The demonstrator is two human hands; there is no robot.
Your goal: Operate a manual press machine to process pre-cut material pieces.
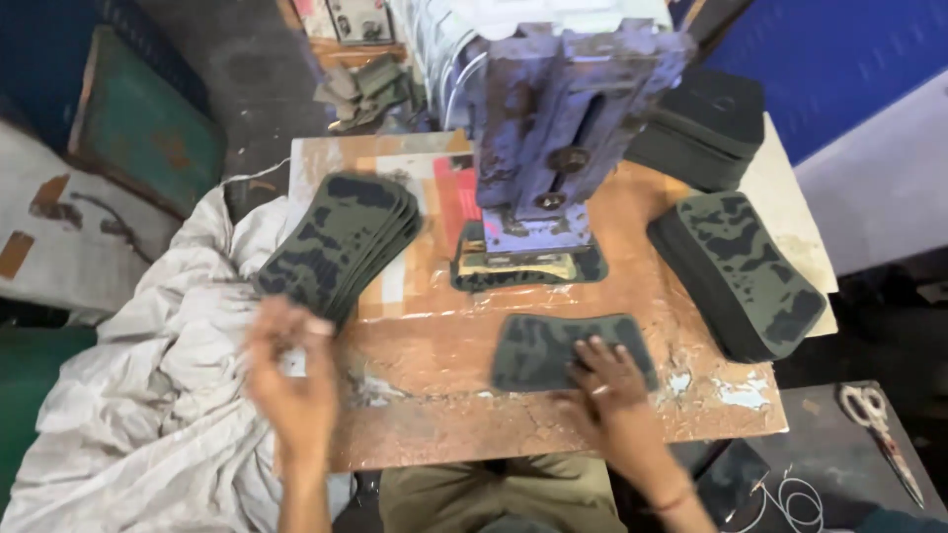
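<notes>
Workshop: stamping press, stacked camouflage cut pieces, worn workbench

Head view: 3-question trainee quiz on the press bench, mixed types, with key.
1. True or false: the right hand rests on a single camouflage piece.
2. What lies under the press head? A) scissors B) a camouflage piece C) nothing
3. On which side of the table do the scissors lie?

Key: 1 true. 2 B. 3 The person's right, on a dark surface beside the table.
</notes>
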